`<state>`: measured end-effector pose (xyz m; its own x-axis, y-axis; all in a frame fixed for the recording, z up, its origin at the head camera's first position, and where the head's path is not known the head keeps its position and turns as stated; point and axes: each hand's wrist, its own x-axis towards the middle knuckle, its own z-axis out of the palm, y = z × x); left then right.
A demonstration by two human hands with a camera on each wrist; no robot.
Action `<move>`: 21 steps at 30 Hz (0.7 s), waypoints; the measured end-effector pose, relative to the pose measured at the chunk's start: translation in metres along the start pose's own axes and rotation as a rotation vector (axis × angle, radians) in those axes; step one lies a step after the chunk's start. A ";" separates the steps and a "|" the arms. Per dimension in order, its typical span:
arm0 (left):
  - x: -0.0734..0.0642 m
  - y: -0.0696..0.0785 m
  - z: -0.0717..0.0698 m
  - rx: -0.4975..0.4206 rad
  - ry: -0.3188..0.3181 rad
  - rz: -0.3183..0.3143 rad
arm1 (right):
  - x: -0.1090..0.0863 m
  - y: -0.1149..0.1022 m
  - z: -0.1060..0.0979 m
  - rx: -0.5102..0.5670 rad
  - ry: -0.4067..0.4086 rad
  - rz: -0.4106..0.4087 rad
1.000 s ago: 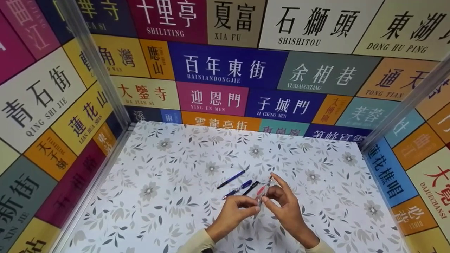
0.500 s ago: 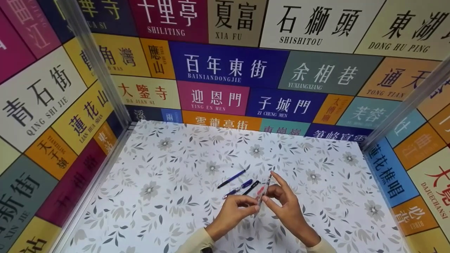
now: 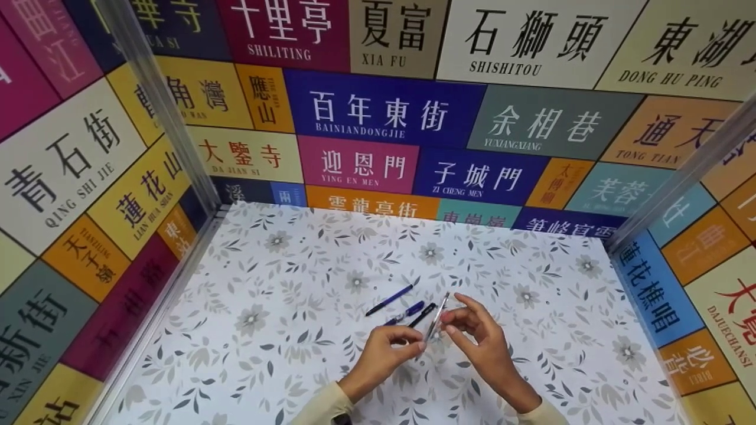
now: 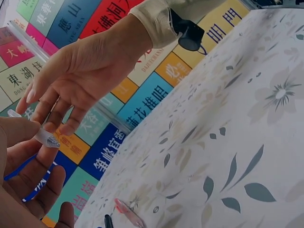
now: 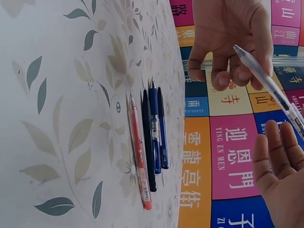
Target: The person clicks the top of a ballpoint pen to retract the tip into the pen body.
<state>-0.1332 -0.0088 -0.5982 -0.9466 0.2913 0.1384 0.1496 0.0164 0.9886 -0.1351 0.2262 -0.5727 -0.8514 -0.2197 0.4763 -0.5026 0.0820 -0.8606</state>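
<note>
A clear, slim pen [image 3: 438, 317] with a dark refill slants between the two hands above the table. My left hand [image 3: 387, 351] pinches it by its lower part, and its pointed end [image 4: 52, 140] sticks out past the thumb in the left wrist view. My right hand [image 3: 478, 342] is just to the right of the pen, its fingers loosely bent and spread apart; in the right wrist view its fingers [image 5: 280, 156] lie beside the upper barrel without curling round it.
On the flowered tabletop [image 3: 295, 330], just beyond the hands, lie a blue pen [image 3: 388, 300], a purple-blue pen [image 3: 407, 311], a black pen [image 3: 423, 314] and a red pen [image 5: 140, 161]. Walls with colourful lettered panels [image 3: 384, 112] enclose the table.
The clear pen's upper end has swung left, away from the right index fingertip that it met earlier. My left hand has shifted slightly left with the pen; the right fingers have loosened.
</note>
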 end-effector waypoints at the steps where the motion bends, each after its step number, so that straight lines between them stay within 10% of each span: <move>1: 0.000 -0.001 -0.001 0.003 0.005 -0.001 | 0.000 0.001 -0.001 -0.009 0.005 0.002; 21: 0.002 -0.019 -0.037 0.096 0.123 0.008 | -0.012 0.017 -0.017 -0.013 0.098 0.014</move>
<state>-0.1481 -0.0438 -0.6141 -0.9722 0.1723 0.1584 0.1783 0.1074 0.9781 -0.1363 0.2466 -0.5898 -0.8688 -0.1222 0.4799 -0.4917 0.0977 -0.8653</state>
